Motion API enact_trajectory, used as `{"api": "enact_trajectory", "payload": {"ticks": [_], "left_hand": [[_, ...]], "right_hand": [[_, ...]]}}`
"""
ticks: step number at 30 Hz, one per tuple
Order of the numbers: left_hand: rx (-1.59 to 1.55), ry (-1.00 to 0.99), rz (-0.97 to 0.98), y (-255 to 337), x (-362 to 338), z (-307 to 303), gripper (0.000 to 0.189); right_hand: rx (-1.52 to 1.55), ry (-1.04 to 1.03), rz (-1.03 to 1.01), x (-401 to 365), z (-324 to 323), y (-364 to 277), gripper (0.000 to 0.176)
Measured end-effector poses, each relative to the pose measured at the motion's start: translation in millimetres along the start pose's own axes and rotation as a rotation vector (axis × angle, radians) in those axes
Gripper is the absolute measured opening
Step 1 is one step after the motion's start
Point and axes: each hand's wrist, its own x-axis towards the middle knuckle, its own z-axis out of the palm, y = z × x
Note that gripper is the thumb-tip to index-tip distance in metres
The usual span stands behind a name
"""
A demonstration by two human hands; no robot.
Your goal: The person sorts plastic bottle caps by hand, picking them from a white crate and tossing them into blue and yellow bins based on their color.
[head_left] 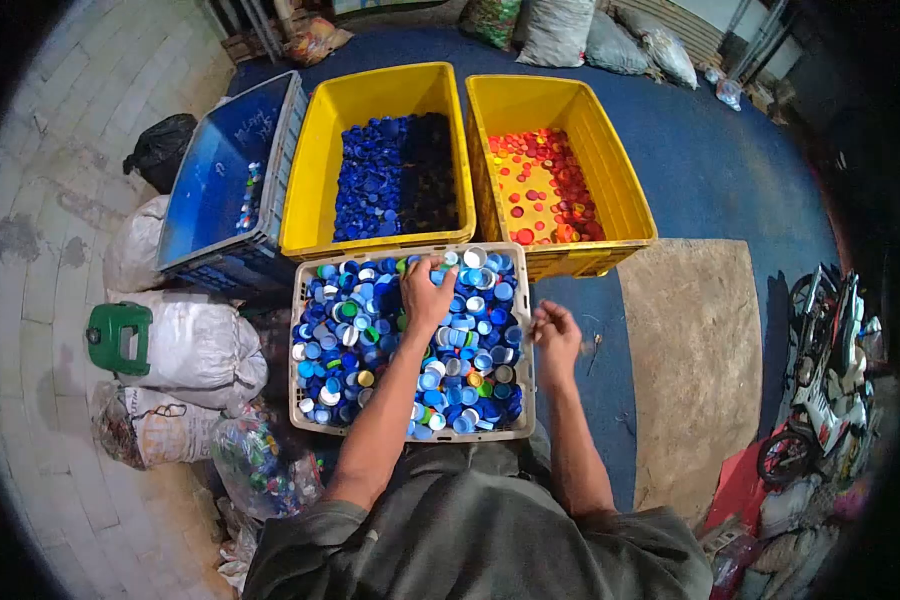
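Note:
A shallow light-coloured plastic tray in front of me is full of mostly blue bottle caps, with white, green and a few yellow ones among them. Over the far part of the heap, my left hand reaches down, thumb and fingers apart and touching the caps. A light blue cap shows between them; I cannot make out a firm grip. Just beyond the tray's right rim is my right hand, its fingers curled in. Whatever those fingers may hold is too small to tell.
Beyond the tray stand a blue bin, a yellow bin with dark blue caps and another yellow bin with red and orange caps. Stuffed sacks line the left. A flat brown sheet and a motorcycle are rightward.

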Motion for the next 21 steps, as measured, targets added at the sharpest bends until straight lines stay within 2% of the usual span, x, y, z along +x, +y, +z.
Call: {"api": "enact_trajectory", "payload": {"ticks": [1, 6, 9, 14, 21], "left_hand": [[0.204, 0.100, 0.168, 3, -2, 8, 0.033], [0.489, -0.010, 0.096, 37, -7, 33, 0.056], [0.584, -0.010, 0.073, 41, -1, 48, 0.060], [0.566, 0.016, 0.007, 44, 5, 59, 0.058], [0.422, 0.076, 0.069, 35, 3, 52, 0.048]], "right_hand": [[-0.106, 0.022, -0.013, -15, 3, -5, 0.025], [-0.295, -0.027, -0.116, -43, 5, 6, 0.022], [-0.366, -0.077, -0.087, -48, 5, 3, 0.021], [-0.561, -0.096, -0.224, -51, 4, -7, 0.019], [-0.542, -0.116, -0.203, -50, 6, -7, 0.020]]}}
